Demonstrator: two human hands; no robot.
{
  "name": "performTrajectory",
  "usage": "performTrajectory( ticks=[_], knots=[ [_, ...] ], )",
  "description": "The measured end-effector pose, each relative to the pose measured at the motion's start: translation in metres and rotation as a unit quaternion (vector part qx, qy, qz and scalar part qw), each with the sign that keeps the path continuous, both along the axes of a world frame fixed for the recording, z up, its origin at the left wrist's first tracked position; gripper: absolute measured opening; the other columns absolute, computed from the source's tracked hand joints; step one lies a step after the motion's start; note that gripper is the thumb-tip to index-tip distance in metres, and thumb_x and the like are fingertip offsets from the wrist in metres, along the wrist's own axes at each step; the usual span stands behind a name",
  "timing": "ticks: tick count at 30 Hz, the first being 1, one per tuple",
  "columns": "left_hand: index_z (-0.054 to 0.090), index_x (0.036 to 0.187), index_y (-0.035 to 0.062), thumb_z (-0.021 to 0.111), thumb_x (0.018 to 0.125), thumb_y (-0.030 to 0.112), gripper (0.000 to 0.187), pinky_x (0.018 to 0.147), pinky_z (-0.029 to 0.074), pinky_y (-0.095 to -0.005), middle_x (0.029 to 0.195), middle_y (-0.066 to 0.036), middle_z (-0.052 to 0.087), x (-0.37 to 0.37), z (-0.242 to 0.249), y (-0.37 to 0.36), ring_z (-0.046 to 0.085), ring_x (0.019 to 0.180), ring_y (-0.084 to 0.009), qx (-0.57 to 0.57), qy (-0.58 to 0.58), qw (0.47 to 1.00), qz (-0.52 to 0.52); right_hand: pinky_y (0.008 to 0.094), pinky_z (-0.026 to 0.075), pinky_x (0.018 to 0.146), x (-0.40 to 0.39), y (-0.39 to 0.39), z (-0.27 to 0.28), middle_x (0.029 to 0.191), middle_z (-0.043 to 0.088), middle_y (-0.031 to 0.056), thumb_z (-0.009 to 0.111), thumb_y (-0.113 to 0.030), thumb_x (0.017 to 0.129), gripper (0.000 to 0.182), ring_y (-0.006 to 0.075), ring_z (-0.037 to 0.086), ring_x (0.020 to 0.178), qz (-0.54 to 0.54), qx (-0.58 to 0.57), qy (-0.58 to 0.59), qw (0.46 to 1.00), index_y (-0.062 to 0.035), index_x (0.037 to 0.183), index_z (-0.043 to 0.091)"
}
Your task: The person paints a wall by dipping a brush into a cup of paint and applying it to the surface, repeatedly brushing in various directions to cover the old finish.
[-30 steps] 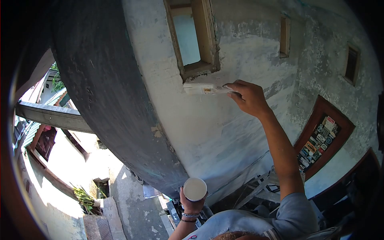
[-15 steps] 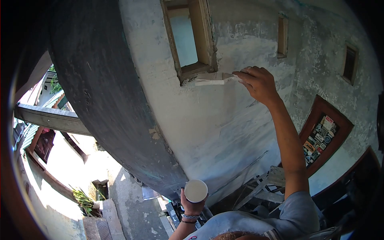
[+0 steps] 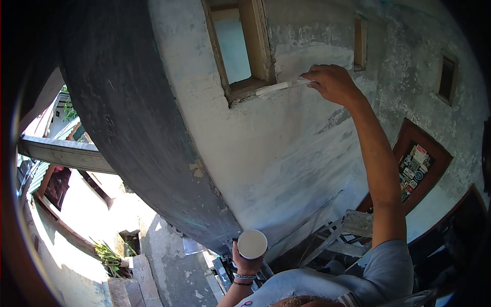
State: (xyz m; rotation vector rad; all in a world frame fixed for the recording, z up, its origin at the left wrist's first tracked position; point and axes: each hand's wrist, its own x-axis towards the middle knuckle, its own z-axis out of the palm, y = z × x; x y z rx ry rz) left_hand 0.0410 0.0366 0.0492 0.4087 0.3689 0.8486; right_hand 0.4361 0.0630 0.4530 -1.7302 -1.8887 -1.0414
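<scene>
My right hand (image 3: 335,84) is raised at the wall (image 3: 255,153), its fingers closed on the handle of a flat, whitish brush (image 3: 277,89). The brush's far end lies at the wall just under the lower right corner of the window frame (image 3: 268,46). Low in the view, my left hand (image 3: 247,264) is wrapped round a cup (image 3: 252,244) with a pale, off-white surface at its round top. Bracelets circle the left wrist.
A dark, curved wall face (image 3: 128,102) runs down the left. Wooden steps (image 3: 355,223) stand below my right arm, near a brown frame with stickers (image 3: 434,153). Far below left are a plant (image 3: 108,256) and paving.
My right hand has moved up and slightly right with the brush, which now tilts and shows a narrower side. My left hand and the cup have hardly moved.
</scene>
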Motion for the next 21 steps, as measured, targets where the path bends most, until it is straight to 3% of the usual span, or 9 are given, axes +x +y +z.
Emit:
performTrajectory(
  ticks=[7,10,16,19,21],
  knots=[
    [0.055,0.128,0.0176,0.038,0.091,0.065,0.063,0.096,0.042,-0.0463,0.125,-0.004,0.059,0.002,-0.002,0.002,0.054,0.116,-0.0276,-0.025,-0.038,0.999,-0.016,0.0376,0.052,0.077,-0.003,-0.020,0.001,0.093,0.067,0.0026,0.067,-0.015,0.087,0.022,0.0230,0.065,0.085,-0.018,0.045,0.050,0.998,-0.0139,0.108,0.072],
    [0.056,0.128,0.0176,0.038,0.091,0.064,0.062,0.095,0.042,-0.0464,0.125,-0.004,0.059,0.004,-0.005,0.002,0.054,0.116,-0.0275,-0.026,-0.047,0.998,-0.020,0.0373,0.052,0.076,-0.009,-0.014,-0.014,0.093,0.067,0.0023,0.067,-0.015,0.087,0.023,0.0225,0.065,0.084,-0.011,0.050,-0.004,0.999,-0.0138,0.109,0.072],
    [0.056,0.127,0.0180,0.038,0.091,0.064,0.061,0.094,0.042,-0.0464,0.123,-0.004,0.059,0.000,-0.006,0.000,0.055,0.114,-0.0275,-0.015,-0.043,0.999,-0.018,0.0359,0.052,0.075,-0.005,-0.021,-0.021,0.093,0.067,0.0017,0.068,-0.014,0.087,0.022,0.0217,0.065,0.083,-0.006,0.066,0.066,0.996,-0.0126,0.109,0.071],
    [0.056,0.127,0.0185,0.038,0.091,0.064,0.060,0.094,0.042,-0.0461,0.123,-0.004,0.059,0.001,-0.004,0.000,0.055,0.114,-0.0273,-0.021,-0.052,0.998,-0.023,0.0365,0.052,0.074,-0.004,-0.016,-0.032,0.095,0.067,0.0017,0.066,-0.012,0.087,0.021,0.0228,0.065,0.082,-0.013,0.053,0.035,0.998,-0.0126,0.108,0.071],
    [0.056,0.127,0.0187,0.038,0.092,0.064,0.060,0.094,0.042,-0.0459,0.123,-0.004,0.059,0.004,-0.002,0.001,0.055,0.114,-0.0274,-0.025,-0.048,0.998,-0.023,0.0362,0.052,0.073,-0.005,-0.020,-0.035,0.093,0.068,0.0041,0.066,-0.014,0.089,0.022,0.0233,0.065,0.079,0.023,0.068,0.128,0.989,-0.0099,0.110,0.070]
  ],
)
